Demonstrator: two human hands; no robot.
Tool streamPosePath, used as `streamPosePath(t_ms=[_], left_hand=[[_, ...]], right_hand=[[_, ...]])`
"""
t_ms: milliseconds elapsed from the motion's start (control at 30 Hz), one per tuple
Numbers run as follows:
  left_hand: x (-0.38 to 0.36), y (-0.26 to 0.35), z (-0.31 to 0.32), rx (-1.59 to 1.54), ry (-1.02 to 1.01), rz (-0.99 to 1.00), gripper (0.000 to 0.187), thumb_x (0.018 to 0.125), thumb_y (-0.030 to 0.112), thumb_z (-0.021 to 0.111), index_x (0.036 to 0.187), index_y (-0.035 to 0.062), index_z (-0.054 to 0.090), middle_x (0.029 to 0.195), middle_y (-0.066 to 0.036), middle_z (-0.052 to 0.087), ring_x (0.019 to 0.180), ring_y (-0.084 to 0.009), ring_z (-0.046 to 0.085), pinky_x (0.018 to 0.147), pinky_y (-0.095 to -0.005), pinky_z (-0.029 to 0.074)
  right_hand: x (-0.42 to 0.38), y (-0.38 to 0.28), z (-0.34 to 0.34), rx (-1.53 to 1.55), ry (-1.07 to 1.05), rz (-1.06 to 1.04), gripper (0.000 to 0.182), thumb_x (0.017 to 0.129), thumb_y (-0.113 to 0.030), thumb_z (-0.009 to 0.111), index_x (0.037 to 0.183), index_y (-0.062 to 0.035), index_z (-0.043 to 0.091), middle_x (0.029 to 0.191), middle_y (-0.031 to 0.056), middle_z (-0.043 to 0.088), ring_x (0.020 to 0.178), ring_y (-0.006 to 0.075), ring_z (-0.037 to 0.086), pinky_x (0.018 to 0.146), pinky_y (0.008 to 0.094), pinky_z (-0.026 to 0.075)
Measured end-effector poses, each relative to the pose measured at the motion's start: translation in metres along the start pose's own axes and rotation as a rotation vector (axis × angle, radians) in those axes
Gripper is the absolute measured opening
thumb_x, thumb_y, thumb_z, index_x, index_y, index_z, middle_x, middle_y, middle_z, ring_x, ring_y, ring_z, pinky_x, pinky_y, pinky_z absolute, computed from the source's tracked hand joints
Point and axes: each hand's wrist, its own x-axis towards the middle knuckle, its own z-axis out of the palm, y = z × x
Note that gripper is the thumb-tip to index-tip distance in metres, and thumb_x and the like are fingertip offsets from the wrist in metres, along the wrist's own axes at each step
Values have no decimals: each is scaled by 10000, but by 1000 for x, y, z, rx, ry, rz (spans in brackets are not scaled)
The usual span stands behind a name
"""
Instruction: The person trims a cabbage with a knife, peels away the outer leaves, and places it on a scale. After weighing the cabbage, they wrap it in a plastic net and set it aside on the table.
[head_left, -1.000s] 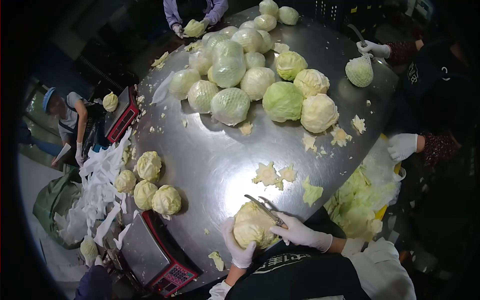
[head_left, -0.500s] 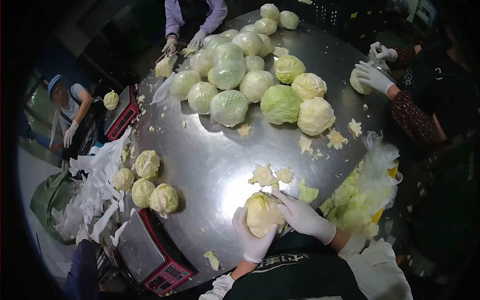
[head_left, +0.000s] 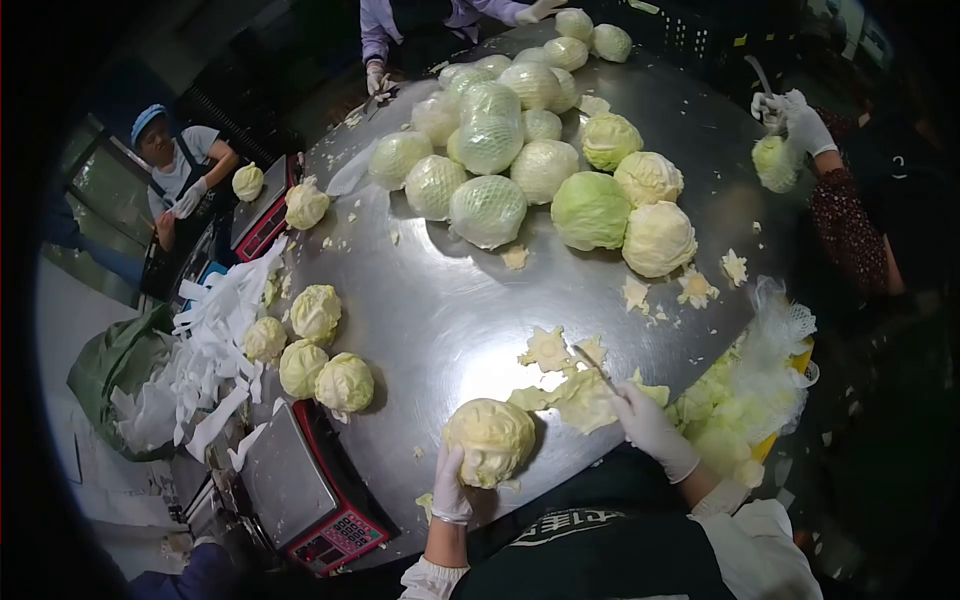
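My left hand (head_left: 451, 487), in a white glove, grips the near left side of a pale, trimmed cabbage (head_left: 490, 442) resting on the metal table. My right hand (head_left: 648, 432), also gloved, is apart from that cabbage and closed around a thin knife (head_left: 594, 368), its blade pointing away to the upper left. Under and beside the blade lie loose cabbage leaves (head_left: 583, 402). Just beyond them sits a star-shaped cut cabbage base (head_left: 546, 349).
Wrapped cabbages (head_left: 488, 212) and bare ones (head_left: 591, 211) crowd the far side of the table (head_left: 440, 300). Several small cabbages (head_left: 345, 383) sit left, near a red scale (head_left: 335, 530). A bin of leaves (head_left: 715, 405) stands right. Co-workers surround the table; one (head_left: 805, 125) holds a knife and cabbage.
My right hand has left the cabbage and moved right, now with the knife beside loose leaves. The cabbage has shifted slightly left with my left hand. Across the table, a small cabbage now sits by the far scale.
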Motion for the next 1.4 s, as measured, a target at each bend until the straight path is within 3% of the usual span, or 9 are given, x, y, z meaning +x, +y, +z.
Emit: streamPosePath(t_ms=[133, 300, 400, 733, 933, 1033, 1133, 1267, 1400], left_hand=[[5, -2, 35, 313, 7, 128, 777, 869, 267, 776, 1476, -3, 373, 1381, -172, 521, 1229, -284, 567, 1028, -412, 501], [10, -28, 59, 886, -31, 373, 868, 733, 315, 892, 1405, -21, 457, 1294, -178, 544, 1207, -313, 546, 1044, -438, 455], [0, -20, 86, 1215, -64, 533, 784, 703, 259, 889, 1334, -34, 527, 1228, -189, 550, 1166, -317, 560, 1035, -422, 439], [2, -35, 80, 1270, -28, 598, 792, 707, 309, 882, 1322, -34, 521, 1255, -209, 533, 1189, -379, 512, 1045, -468, 404], [-4, -28, 73, 1270, -98, 600, 772, 729, 259, 866, 1350, -32, 511, 1278, -212, 528, 1217, -383, 498, 1071, -469, 388], [-8, -37, 57, 1245, -80, 668, 747, 756, 216, 843, 1365, -42, 496, 1304, -198, 525, 1238, -354, 504, 1083, -450, 393], [-6, -48, 25, 549, 51, 346, 661, 889, 184, 747, 1409, -60, 419, 1365, -177, 497, 1233, -248, 511, 1068, -384, 427], [-11, -51, 24, 337, 136, 258, 652, 957, 238, 695, 1439, -51, 364, 1372, -184, 488, 1239, -240, 505, 1081, -375, 416], [-18, -54, 48, 413, 188, 308, 699, 977, 295, 677, 1462, -45, 305, 1381, -189, 456, 1259, -251, 483, 1090, -382, 400]], right_hand=[[-18, -33, -22, -345, 243, -108, 513, 1004, -286, 532, 1435, -30, 424, 1199, 247, 627, 993, 418, 665, 867, 475, 525], [-38, -68, -3, -313, -47, -519, 642, 1020, -347, 480, 1540, -30, 276, 1456, 285, 464, 1024, 438, 660, 862, 488, 549], [-56, -93, -1, -400, -237, -288, 645, 1030, -351, 451, 1562, -46, 250, 1518, 285, 393, 953, 438, 684, 824, 489, 563], [-44, -70, 11, -354, -26, -396, 503, 1008, -284, 511, 1444, -57, 406, 1418, 214, 515, 877, 415, 695, 778, 498, 568], [15, -31, -6, -188, 109, -199, 326, 1025, -271, 467, 1173, -13, 597, 1071, 242, 671, 1023, 414, 642, 887, 468, 501], [21, -13, -3, -157, 138, -191, 317, 1026, -268, 459, 1162, -17, 596, 1073, 240, 669, 1037, 409, 634, 888, 475, 495], [25, 2, 1, -168, 192, -176, 369, 1019, -285, 475, 1272, -26, 548, 1180, 252, 630, 1027, 433, 636, 892, 473, 505], [-3, -38, -4, -308, 364, -308, 554, 1008, -329, 517, 1465, -40, 396, 1405, 256, 499, 987, 435, 659, 834, 471, 548], [-43, -76, 11, -312, 74, -487, 653, 996, -357, 549, 1524, -45, 324, 1463, 240, 449, 947, 380, 690, 793, 454, 567]])
